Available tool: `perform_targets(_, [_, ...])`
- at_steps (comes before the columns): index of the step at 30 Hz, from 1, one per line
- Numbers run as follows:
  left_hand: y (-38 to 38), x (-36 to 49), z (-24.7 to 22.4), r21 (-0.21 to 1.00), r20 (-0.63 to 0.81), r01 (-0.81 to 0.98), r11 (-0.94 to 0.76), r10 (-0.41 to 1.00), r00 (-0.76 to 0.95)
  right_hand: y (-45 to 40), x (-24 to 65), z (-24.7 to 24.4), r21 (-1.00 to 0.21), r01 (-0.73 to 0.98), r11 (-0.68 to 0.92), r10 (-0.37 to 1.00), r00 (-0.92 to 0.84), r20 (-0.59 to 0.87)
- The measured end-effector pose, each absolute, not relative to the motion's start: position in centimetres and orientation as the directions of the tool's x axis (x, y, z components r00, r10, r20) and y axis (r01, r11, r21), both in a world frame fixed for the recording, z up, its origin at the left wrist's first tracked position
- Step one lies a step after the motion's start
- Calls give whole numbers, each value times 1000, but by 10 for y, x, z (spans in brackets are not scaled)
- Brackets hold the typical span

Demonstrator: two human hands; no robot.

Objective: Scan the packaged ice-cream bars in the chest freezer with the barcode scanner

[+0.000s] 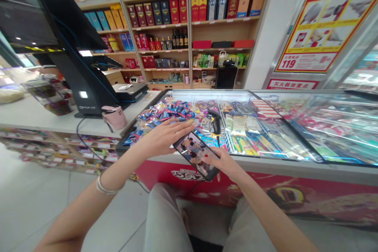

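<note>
A phone (195, 155) with a lit screen showing a picture of people is tilted in front of me, above the front edge of a glass-topped freezer (242, 160). My right hand (221, 163) holds its right side, with the thumb over the screen. My left hand (165, 136) is at the phone's upper left end, its fingers stretched out; their contact with the phone is partly hidden. Just beyond the phone, a black and yellow handheld scanner (216, 123) lies on the freezer glass. Many small blue and pink packets (174, 110) are heaped behind my left hand.
To the left, a white counter (88, 125) bears a black monitor stand (85, 75), a pink pouch (114, 117) and a flat black device (132, 91). Shelves (159, 26) of boxes and bottles stand behind. A black cable (88, 147) hangs down the counter's front.
</note>
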State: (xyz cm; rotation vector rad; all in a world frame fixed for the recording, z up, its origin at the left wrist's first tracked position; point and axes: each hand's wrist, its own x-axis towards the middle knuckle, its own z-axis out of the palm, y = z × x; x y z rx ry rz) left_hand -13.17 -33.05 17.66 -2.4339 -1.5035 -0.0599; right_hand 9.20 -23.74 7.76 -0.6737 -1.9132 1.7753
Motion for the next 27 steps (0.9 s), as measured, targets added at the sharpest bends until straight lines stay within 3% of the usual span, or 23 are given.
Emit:
perform_targets(13, [-330, -158, 184, -272, 182, 893, -359, 892, 414, -210, 59, 113, -944, 207, 257, 567, -824, -26])
perform_targets(27, [-336, -166, 188, -287, 230, 908, -305, 898, 375, -199, 48, 133, -921, 164, 353, 459, -888, 19])
